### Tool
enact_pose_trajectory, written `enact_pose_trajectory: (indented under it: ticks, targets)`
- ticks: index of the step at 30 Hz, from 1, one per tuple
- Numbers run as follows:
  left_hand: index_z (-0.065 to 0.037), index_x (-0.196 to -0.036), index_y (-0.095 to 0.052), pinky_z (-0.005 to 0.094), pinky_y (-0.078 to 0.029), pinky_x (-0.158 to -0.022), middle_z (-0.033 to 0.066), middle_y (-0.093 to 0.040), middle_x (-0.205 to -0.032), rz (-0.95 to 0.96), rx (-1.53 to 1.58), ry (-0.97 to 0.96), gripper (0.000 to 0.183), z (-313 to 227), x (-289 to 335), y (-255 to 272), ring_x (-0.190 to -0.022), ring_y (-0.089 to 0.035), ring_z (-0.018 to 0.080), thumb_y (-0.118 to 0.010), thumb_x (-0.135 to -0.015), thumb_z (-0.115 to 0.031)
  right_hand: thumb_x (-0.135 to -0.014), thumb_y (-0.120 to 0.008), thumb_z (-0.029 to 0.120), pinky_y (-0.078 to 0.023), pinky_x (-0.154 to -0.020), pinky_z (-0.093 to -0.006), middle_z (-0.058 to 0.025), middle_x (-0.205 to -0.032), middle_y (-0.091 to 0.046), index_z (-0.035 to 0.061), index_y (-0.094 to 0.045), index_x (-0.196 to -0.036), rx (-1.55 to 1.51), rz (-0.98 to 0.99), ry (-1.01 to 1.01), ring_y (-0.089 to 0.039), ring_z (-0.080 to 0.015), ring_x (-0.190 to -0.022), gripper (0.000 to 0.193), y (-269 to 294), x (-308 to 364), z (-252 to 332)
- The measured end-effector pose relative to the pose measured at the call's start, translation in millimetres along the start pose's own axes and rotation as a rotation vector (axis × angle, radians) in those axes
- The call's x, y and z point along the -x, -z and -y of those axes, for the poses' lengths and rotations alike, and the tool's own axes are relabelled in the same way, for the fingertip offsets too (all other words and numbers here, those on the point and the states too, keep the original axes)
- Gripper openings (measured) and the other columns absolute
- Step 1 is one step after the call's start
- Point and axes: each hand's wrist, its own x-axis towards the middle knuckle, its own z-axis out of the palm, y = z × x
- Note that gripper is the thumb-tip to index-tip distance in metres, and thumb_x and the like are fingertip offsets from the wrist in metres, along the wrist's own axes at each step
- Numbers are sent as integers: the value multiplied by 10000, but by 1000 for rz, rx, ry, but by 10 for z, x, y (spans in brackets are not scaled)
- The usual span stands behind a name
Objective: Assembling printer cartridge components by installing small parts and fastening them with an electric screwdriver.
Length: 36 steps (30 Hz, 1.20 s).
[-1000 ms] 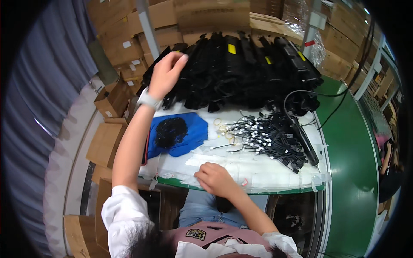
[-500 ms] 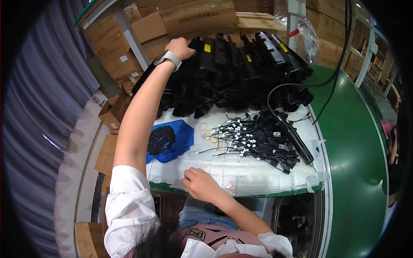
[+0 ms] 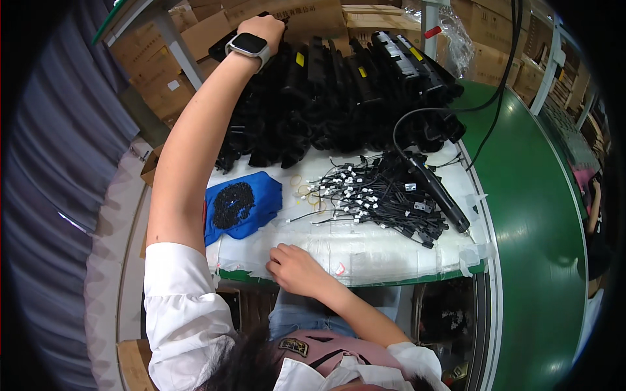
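My left hand (image 3: 262, 31) stretches to the far left of the bench, its wrist in a watch (image 3: 250, 45). Its fingers are closed on a black plastic part (image 3: 225, 45), which shows on both sides of the fist; the fingertips are hidden. Just beyond and beside it lies a pile of long black plastic housings (image 3: 326, 91), some with yellow labels. My right hand (image 3: 295, 268) rests at the bench's near edge with fingers curled in and nothing visible in them. Ahead of it lie a blue cloth (image 3: 264, 202) bearing small black pieces (image 3: 233, 204) and a heap of black cables (image 3: 385, 202) with white connectors.
A corded black electric screwdriver (image 3: 440, 195) lies across the cables' right side, its cable looping upward. Thin yellow rubber bands (image 3: 317, 206) lie between cloth and cables. A green surface (image 3: 535, 215) runs along the right. Cardboard boxes (image 3: 306, 29) and a metal post (image 3: 177, 49) stand behind.
My left hand has reached farther up and away, and its wrist has turned so the watch face shows. A black part now shows around the fist. My right hand stays near the bench edge.
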Motion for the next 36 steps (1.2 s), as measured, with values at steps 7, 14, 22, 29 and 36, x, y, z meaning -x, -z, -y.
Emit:
enact_pose_trajectory:
  ticks: [7, 14, 22, 29, 36]
  targets:
    - [-66, -942, -683, 442, -543, -749, 187, -657, -953, -80, 116, 228, 213, 416, 190, -46, -882, -642, 359, -623, -742, -109, -687, -601, 91, -453, -706, -350, -90, -817, -518, 42, -583, -724, -43, -19, -13, -527, -252, -820, 64, -27, 20, 3]
    - [1, -1002, -655, 288, -496, -643, 142, -678, -795, -469, 760, 127, 338, 763, 1276, 43, -705, -651, 186, -711, -769, -237, -722, -618, 95, -463, -660, -348, -70, -777, -516, 43, -577, -776, -151, -119, -18, -550, -243, -778, 86, 216, 160, 138]
    - [12, -873, -618, 326, -448, -475, 105, -562, -694, -146, 1161, -514, 246, -420, 3033, 357, -572, -563, 273, -698, -648, -50, -721, -607, -47, -457, -490, -275, -68, -628, -599, -6, -653, -779, 73, -526, -196, -567, -168, -531, 85, 1225, 947, 381]
    - [-7, -880, -602, 349, -445, -485, 93, -540, -688, 48, 1122, -639, 201, -1066, 3075, -124, -578, -548, 261, -683, -711, -79, -787, -631, 12, -470, -597, -240, -77, -716, -629, 4, -663, -887, 381, -780, -648, -590, -153, -598, 105, 1979, 983, -243]
    - [-23, -885, -619, 349, -477, -589, 85, -569, -788, 172, 1161, -429, 200, -1094, 3159, -172, -738, -574, 260, -690, -735, -133, -732, -671, 249, -498, -746, -406, -130, -834, -658, 83, -630, -1071, 878, -45, -966, -629, -326, -825, 380, 2257, 674, -970]
